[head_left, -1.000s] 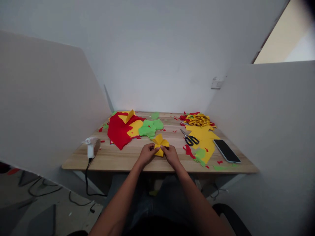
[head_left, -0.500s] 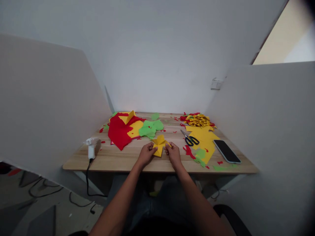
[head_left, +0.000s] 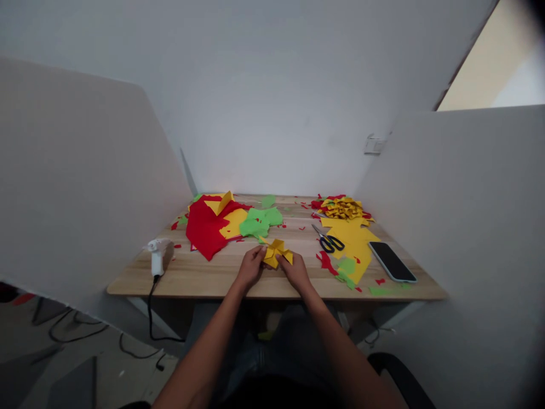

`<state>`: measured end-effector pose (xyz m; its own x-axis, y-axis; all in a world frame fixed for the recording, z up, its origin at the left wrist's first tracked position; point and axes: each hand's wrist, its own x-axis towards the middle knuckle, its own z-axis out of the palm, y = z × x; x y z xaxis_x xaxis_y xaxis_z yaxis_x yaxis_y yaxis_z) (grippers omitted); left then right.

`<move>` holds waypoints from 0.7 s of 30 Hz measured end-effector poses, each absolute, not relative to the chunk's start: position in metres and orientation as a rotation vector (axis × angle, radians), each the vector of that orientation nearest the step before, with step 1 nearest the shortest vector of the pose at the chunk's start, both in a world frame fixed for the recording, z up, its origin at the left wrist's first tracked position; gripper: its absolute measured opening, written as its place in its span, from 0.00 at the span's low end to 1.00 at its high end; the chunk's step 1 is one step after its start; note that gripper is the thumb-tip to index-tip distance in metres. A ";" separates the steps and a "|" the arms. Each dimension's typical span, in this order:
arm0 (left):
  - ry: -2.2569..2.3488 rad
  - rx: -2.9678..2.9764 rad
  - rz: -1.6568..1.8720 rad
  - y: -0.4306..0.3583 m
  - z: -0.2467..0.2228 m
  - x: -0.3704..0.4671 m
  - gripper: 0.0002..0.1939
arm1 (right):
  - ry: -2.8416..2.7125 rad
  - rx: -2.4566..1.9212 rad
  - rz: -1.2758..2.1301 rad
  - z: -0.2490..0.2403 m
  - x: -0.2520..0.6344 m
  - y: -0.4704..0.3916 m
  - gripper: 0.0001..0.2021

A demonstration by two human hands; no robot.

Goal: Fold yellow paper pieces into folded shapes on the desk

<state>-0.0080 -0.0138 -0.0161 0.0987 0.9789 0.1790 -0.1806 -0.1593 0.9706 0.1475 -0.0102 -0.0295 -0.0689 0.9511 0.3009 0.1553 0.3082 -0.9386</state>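
Note:
Between my two hands is a folded piece of yellow paper (head_left: 277,246) with pointed flaps, raised over the front of the wooden table (head_left: 204,284). My left hand (head_left: 252,266) grips its left side, the thumb in front and the other fingers partly hidden behind. From the right, my right hand (head_left: 294,271) pinches the lower right of the paper with its thumb laid on it. Green paper pieces (head_left: 259,221) lie just beyond, and scissors (head_left: 328,241) with dark handles rest to the right of my right hand.
Red paper (head_left: 206,230) with yellow sheets lies at the back left. A pile of folded yellow pieces (head_left: 343,208) sits at the back right, above yellow sheets (head_left: 351,238). A phone (head_left: 392,262) and a white corded hot glue gun (head_left: 157,258) flank the work area.
My right hand has moved left and closer to my left hand, its thumb now on the paper's front. The folded paper has turned, its flaps pointing in different directions.

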 end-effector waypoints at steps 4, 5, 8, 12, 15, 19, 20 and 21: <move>0.893 1.156 1.289 -0.014 -0.017 -0.007 0.21 | -1.340 -1.098 0.970 -0.028 0.149 -0.011 0.18; 0.900 1.168 1.272 -0.015 -0.017 -0.007 0.21 | -1.319 -1.090 0.980 -0.029 0.150 -0.011 0.18; 0.982 1.270 1.194 -0.017 -0.016 -0.009 0.19 | -1.283 -1.025 1.010 -0.030 0.150 -0.011 0.18; 1.034 1.204 1.241 -0.018 -0.014 -0.011 0.21 | -1.241 -0.926 1.085 -0.028 0.149 -0.011 0.15; 0.984 1.078 1.333 -0.017 -0.011 -0.011 0.21 | -1.222 -0.879 1.163 -0.027 0.150 -0.011 0.21; 0.927 1.034 1.440 -0.017 -0.007 -0.012 0.15 | -1.199 -0.835 1.163 -0.027 0.151 -0.013 0.25; 0.914 1.029 1.462 -0.017 -0.006 -0.013 0.15 | -1.183 -0.829 1.155 -0.027 0.151 -0.013 0.25; 0.909 1.032 1.468 -0.017 -0.005 -0.013 0.15 | -1.168 -0.831 1.153 -0.027 0.151 -0.013 0.25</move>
<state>-0.0135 -0.0173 -0.0054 -0.0512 0.9908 0.1250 -0.3293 -0.1350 0.9345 0.1514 -0.0134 -0.0274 -0.0072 0.9673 0.2536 -0.2416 0.2445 -0.9391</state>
